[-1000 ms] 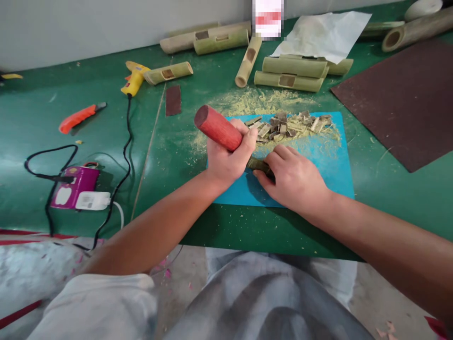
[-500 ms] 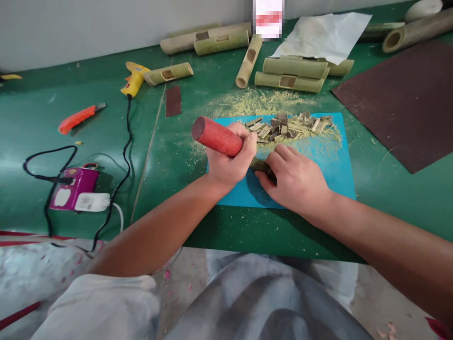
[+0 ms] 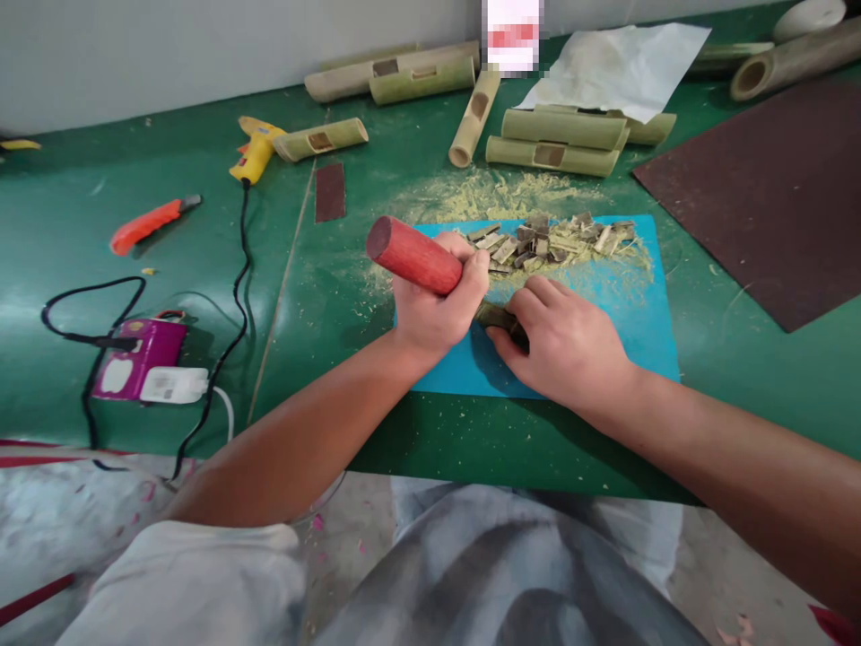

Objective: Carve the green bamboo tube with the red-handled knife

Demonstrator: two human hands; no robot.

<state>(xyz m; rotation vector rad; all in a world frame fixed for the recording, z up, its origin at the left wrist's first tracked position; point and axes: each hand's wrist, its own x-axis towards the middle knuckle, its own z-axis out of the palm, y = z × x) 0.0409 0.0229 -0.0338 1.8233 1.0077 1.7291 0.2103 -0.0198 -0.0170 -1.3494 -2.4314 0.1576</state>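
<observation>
1. We take the blue mat as our landmark. It lies flat on the green table, and both hands work at its left part.
2. The left hand sits at the mat's left edge. Its fingers are closed in a full fist round a red handle. The handle's free end sticks out up and to the left, past the mat's edge. We cannot tell what is at its other end, since the fist hides it.
3. The right hand rests on the mat just right of the left hand. Its fingers are bent over a small dark bamboo piece, with the thumb against the near side, pinning it to the mat.
4. The bamboo piece lies on the mat's left part, between the two hands and touching both. Only its left end shows.
5. A pile of bamboo chips lies along the mat's far edge, just beyond the hands.
6. Pale sawdust spreads over the table right behind the mat's far edge.
7. Further behind the mat lie several bamboo tubes, and a white paper rests partly over them.
8. To the right of the mat, well apart, lies a large brown sheet.
9. Left of the mat's far corner is a narrow brown strip.
10. Beyond that strip we see a yellow glue gun, and further left an orange knife.
11. Far left of the mat, near the table's front edge, stands a purple box with cables.
</observation>
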